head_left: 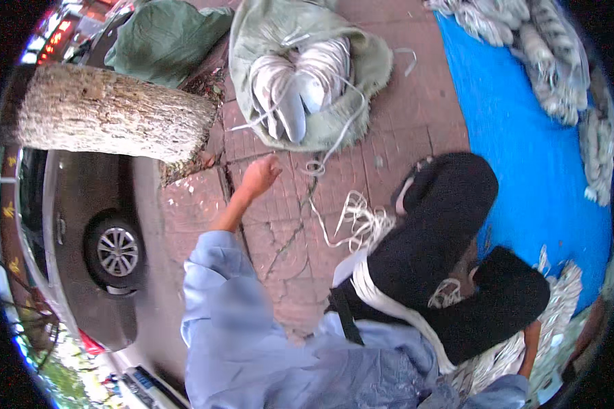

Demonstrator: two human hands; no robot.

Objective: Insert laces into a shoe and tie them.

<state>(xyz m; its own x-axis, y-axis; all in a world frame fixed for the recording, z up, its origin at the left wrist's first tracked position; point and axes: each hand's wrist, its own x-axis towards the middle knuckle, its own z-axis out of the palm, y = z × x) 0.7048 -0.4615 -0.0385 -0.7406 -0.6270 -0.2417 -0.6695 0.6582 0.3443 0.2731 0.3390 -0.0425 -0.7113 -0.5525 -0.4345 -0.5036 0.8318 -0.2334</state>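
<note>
My left hand [260, 174] is held out over the brick paving, its fingers curled in; anything inside them is hidden. Beyond it, an open pale-green sack [377, 71] holds bundles of white flat straps [326, 61], with loose ends trailing onto the ground. A tangle of white strap [361, 221] lies on the paving beside my bent leg. Across my lap runs a bundle of white straps [406, 317]. At the lower right my right forearm [531, 344] reaches behind my knee, which hides the fingers of that hand.
A blue sheet [518, 136] spreads to the right, with bundled grey-white straps [549, 68] along its far edge. More straps [556, 307] lie by my right knee. On the left stand a tree trunk [116, 109], a dark-green bag [167, 41] and a parked car [82, 198].
</note>
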